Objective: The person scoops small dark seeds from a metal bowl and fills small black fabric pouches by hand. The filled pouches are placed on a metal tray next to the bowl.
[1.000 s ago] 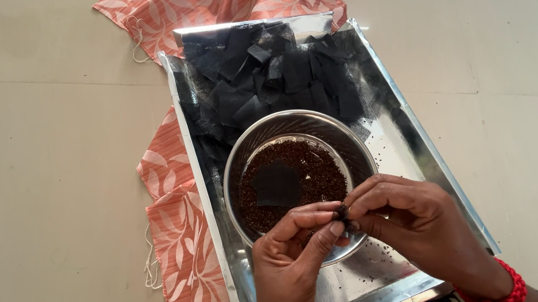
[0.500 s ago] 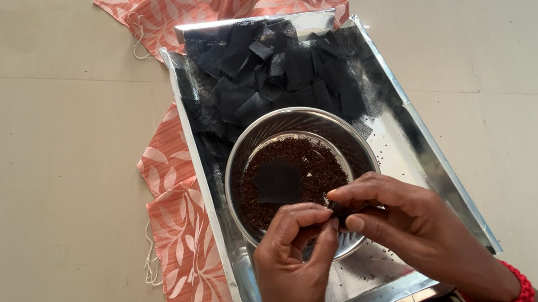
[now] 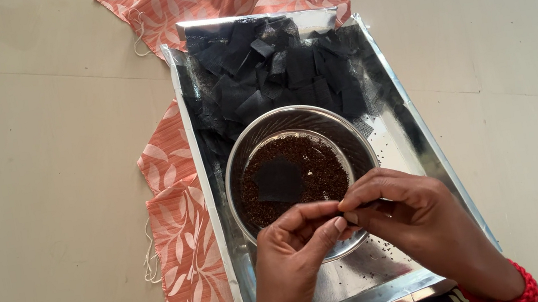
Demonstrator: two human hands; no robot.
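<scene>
Over a steel bowl (image 3: 355,140) of dark grains, left hand (image 3: 294,256), right hand (image 3: 411,214), fingers pinched together on something hidden, black squares (image 3: 277,69) behind.

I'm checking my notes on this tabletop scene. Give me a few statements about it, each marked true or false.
1. The steel bowl holds dark brown granules. True.
2. The black fabric squares are piled at the near end of the tray. False: they fill the far end of the metal tray.
3. The left hand and right hand meet fingertip to fingertip over the bowl's near rim. True.
4. The tray sits on a blue cloth. False: it sits on an orange leaf-patterned cloth.
5. One black square lies on the granules. True.
</scene>
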